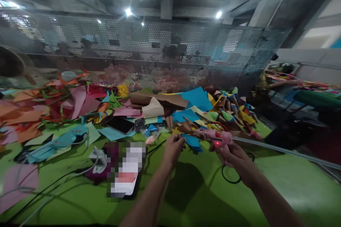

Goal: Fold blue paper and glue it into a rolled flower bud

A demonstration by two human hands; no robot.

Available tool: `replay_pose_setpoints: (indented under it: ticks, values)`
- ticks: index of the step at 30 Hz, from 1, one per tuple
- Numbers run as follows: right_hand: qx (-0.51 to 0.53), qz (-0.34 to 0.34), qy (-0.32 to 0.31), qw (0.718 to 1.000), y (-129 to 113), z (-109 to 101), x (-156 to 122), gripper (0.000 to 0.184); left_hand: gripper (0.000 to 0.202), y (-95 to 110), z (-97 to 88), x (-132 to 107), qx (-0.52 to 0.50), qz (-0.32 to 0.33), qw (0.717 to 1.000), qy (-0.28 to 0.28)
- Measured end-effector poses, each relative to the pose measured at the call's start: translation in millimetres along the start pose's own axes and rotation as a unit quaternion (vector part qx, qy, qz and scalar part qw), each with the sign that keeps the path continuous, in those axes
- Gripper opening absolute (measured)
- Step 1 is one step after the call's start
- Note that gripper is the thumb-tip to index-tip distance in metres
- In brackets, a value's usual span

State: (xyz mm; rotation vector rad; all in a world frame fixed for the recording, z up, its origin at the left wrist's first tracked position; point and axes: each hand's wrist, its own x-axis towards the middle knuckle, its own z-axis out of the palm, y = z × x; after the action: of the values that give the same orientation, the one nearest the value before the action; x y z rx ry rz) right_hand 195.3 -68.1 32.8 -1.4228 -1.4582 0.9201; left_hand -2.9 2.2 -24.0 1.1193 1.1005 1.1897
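- Bare forearms (150, 193) are slanting in from the bottom edge, framing a dark shadow on the green tabletop (202, 191)
- Right hand (233, 154) now, and it's clasping a pink glue gun (226, 138), fingers clamping around the grip, a red light glowing on its side
- That gun is lying level above the table's far half, its front end pointing left, toward the other hand
- Left hand (174, 145) is hovering just short of the paper heap, fingertips bunching together; whether they're pinching anything, I cannot tell
- Between the two hands, a small blue paper piece (194, 142) is lying on the green surface
- Behind the gun, a long translucent strip (282, 150) is running off to the right; under the right wrist, a black cable (225, 175) is looping
- Over to the left, a lit phone (131, 168) is resting near the left forearm, and a white charger (99, 159) is sitting beside it
- Further back, a dark phone (120, 125) is lying flat among the scraps, and a brown paper roll (157, 100) is stretching across the pile
- Pointed paper cones (231, 108) are crowding the far right of the heap, while a perforated screen (146, 42) is standing behind everything
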Motion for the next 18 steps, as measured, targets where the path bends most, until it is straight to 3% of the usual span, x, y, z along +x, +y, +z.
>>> replay_pose_setpoints:
  ticks: [7,18]
  values:
    - [-0.014,0.001,-0.033,0.999,-0.6,11.5,2.9,0.050,0.014,2.9,1.1,0.0,0.032,-0.013,0.999,0.009]
    - [-0.037,-0.018,-0.032,0.999,11.6,13.2,7.8,0.042,0.014,4.3,1.2,-1.7,0.071,-0.014,0.997,0.015]
